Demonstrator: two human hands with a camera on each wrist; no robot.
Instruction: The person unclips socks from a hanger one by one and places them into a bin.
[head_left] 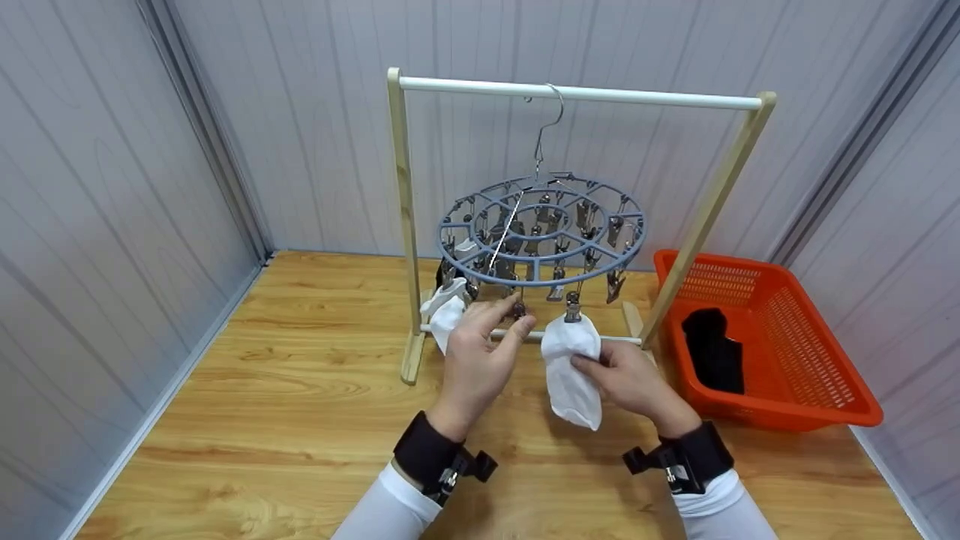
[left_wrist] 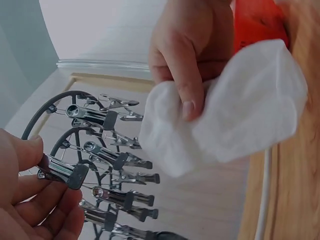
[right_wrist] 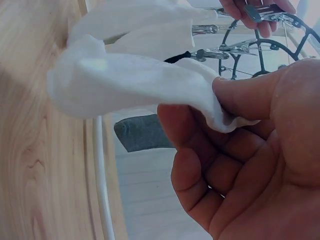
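Note:
My right hand [head_left: 634,379] pinches a white sock [head_left: 571,375] between thumb and fingers, below the front of a round grey clip hanger [head_left: 540,281]. A metal clip [head_left: 573,307] overlaps the sock's upper end in the head view; whether it bites the cloth I cannot tell. At the hanger's front rim my left hand [head_left: 480,345] pinches another metal clip [left_wrist: 65,171], its thumb on the handle end and its fingers beneath. Nothing hangs from this clip. In the right wrist view, the right thumb and fingers [right_wrist: 182,127] squeeze one end of the sock.
The hanger hooks over the white rail [head_left: 480,87] of a wooden stand. White socks [head_left: 448,315] hang at its left side, and a dark sock [right_wrist: 142,132] shows in the right wrist view. An orange basket [head_left: 806,416] with black cloth [head_left: 712,352] stands right of the stand.

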